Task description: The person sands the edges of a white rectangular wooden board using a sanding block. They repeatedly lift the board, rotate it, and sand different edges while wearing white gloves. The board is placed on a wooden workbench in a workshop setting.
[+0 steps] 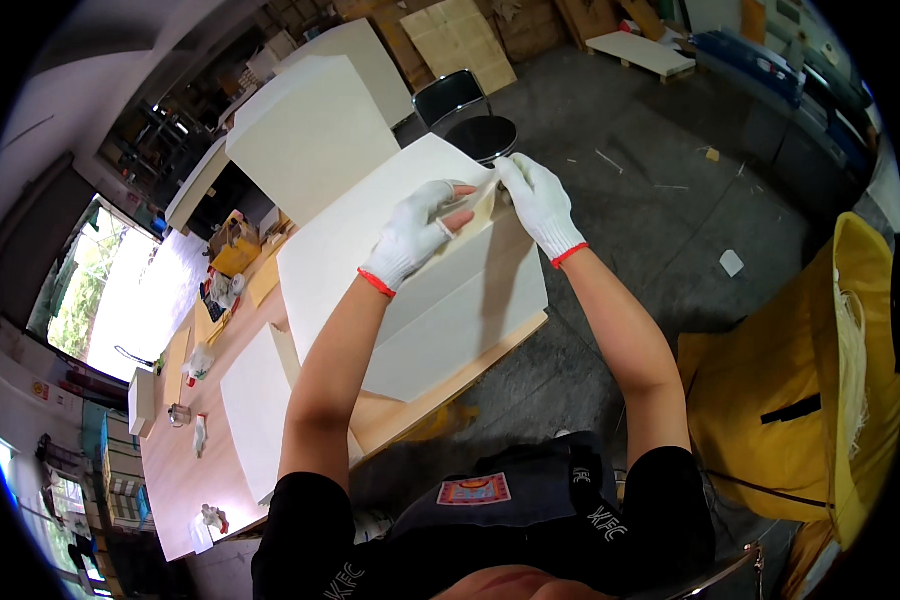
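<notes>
Hands at the Raised Edge of a White Sheet

The left hand wears a white knit glove with a red cuff. Its two visible bare fingertips are parted, with a gap between them, over the sheet beside its raised edge; no firm hold shows. Its remaining fingers are hard to make out. The right hand, gloved alike, is pinched together at the sheet's far corner. Its thumb is hidden, so the exact contact cannot be seen.

The sheet is white, smooth and broad, and lies across the upper face of the box. Near the hands its edge lifts and curls, exposing a pale yellow surface. The box is white and angular, with a crease along its near face and an arm's shadow across it. The left forearm covers part of the sheet and box; the box's underside is out of sight.

The box rests on the wooden tabletop, at its right-hand end. A white panel lies to the left, partly behind the left forearm. Beyond stand a large white block and a black chair. Small items farther left are indistinct. At right, a yellow bag meets the dark lens rim.
</notes>
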{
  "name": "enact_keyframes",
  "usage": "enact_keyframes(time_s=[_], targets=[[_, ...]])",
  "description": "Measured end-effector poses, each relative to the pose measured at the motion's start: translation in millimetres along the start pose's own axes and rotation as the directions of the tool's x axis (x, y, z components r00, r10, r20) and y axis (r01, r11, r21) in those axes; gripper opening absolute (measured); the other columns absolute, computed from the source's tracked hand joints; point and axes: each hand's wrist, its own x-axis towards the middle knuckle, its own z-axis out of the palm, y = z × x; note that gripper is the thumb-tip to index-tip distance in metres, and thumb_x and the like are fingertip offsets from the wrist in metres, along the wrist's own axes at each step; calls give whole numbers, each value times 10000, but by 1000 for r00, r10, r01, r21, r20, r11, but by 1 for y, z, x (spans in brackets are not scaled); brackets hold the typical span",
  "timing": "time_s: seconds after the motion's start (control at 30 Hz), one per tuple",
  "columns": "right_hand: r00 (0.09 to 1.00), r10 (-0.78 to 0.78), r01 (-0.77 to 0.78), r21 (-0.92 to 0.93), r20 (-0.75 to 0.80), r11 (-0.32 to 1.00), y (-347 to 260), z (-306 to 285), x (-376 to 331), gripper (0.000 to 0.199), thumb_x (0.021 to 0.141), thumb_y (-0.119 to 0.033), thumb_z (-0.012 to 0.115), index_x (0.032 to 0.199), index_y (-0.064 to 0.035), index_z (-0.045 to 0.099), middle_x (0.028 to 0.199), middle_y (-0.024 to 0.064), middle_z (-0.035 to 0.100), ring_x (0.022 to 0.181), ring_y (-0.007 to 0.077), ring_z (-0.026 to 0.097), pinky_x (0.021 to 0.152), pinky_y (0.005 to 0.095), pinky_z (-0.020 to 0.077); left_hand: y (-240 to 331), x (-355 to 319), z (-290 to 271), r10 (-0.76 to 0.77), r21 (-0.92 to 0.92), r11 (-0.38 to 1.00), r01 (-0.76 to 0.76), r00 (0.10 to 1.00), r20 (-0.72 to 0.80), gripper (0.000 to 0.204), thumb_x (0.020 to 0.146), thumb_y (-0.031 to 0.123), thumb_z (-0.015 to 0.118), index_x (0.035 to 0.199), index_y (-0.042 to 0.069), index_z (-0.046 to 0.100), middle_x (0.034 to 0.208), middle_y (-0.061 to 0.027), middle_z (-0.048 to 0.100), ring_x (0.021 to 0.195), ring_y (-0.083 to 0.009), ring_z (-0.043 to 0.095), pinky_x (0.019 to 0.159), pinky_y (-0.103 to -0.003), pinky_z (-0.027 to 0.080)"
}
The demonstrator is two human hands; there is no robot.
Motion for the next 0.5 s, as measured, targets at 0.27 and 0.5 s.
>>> enact_keyframes(time_s=[0.27,0.5], targets=[[1000,12,-12,-14,5,1000,-7,-1,-3,505,1001,-518,494,866,-49,626,768,159,637,764,347,631,714,419,465,-8,2,1,31,-71,997,-34,999,-42,421,948,138,673,1352,34,610,1240,-107,672,1137,-185,623,993,-334,492],[1000,-21,20,-64,-9,998,-6,0,-1,501,995,-517,497,876,-46,622,793,184,639,791,374,637,721,437,469,2,-1,2,-25,130,991,28,999,-22,374,939,144,699,1302,78,641,932,-55,644,832,-120,574,767,-290,490]])
